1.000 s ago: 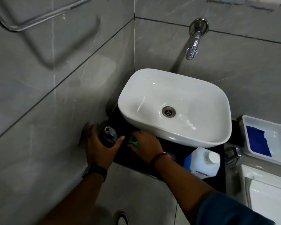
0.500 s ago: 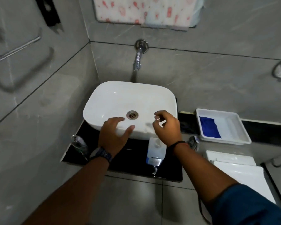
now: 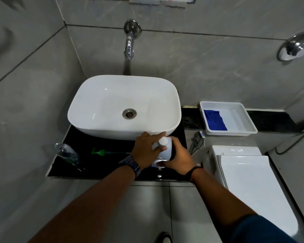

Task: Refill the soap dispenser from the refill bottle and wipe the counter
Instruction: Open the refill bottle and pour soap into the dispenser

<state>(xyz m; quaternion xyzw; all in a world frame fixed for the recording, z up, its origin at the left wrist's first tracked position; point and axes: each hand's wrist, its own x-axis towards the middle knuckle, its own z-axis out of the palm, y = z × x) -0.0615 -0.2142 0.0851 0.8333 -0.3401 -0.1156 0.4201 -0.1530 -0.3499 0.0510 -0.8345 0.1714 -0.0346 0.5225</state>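
Note:
The white refill bottle point(image 3: 164, 150) with a white cap stands on the black counter point(image 3: 111, 165) in front of the basin. My left hand point(image 3: 145, 149) wraps its left side and my right hand point(image 3: 180, 159) wraps its right side and base. The clear soap dispenser point(image 3: 67, 154) stands open-topped at the counter's left end, apart from both hands. Its green pump point(image 3: 102, 152) lies flat on the counter between the dispenser and my left hand. A blue cloth point(image 3: 215, 120) lies in a white tray point(image 3: 242, 120) at the right.
A white basin point(image 3: 112, 102) fills the counter's back, under a wall tap point(image 3: 129, 48). A chrome spray fitting point(image 3: 197, 139) sits just right of the counter. A white toilet cistern and lid point(image 3: 249, 181) lie to the right. Grey tiled walls close in at the left and back.
Both hands left the dispenser and green pump at the left, crossed in front of the basin, and closed around the refill bottle. The view swung to the right.

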